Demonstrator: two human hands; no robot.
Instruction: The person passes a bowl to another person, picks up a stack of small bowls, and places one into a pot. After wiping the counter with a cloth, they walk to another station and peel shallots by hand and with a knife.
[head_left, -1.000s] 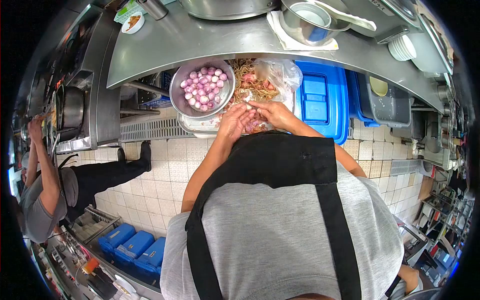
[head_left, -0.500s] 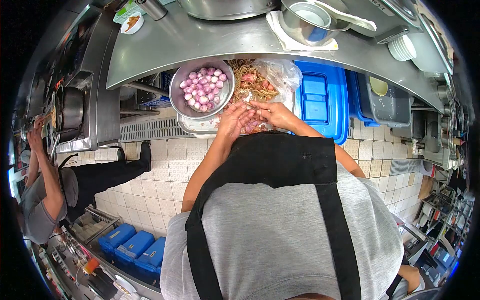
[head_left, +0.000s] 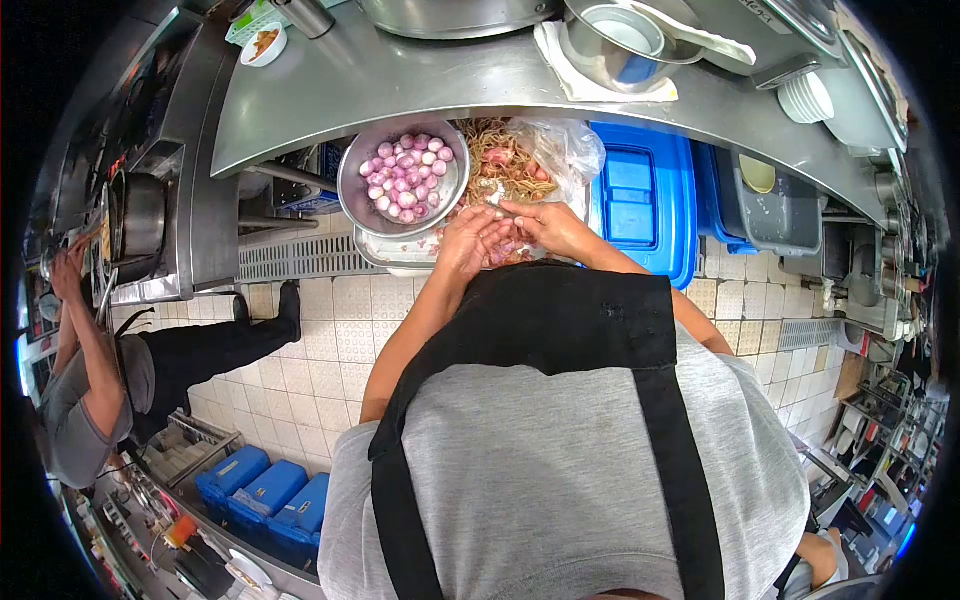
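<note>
My left hand (head_left: 472,240) is closed, palm partly turned up, over a metal tray (head_left: 380,252). Close beside it, my right hand (head_left: 552,230) pinches with thumb and forefinger. Something small and pale shows at the fingertips, too little to name. Left of the hands, a metal bowl (head_left: 352,200) holds many peeled purple-and-white shallots (head_left: 408,180). Beyond the hands lies a heap of unpeeled shallots with dry, stringy tops (head_left: 500,160), in a clear plastic bag (head_left: 570,150). Reddish skins (head_left: 510,250) are scattered on the tray under my hands.
A steel counter (head_left: 440,85) runs across ahead, bearing a pot (head_left: 620,60) on a white cloth. Blue lidded bin (head_left: 640,200) stands right of the tray, with a grey tub (head_left: 780,210) beyond. On the far left, another person (head_left: 90,390) works at a stove pot (head_left: 140,225).
My hands stay together over the tray, with only slight finger movement. The other person's hands at the left have shifted slightly.
</note>
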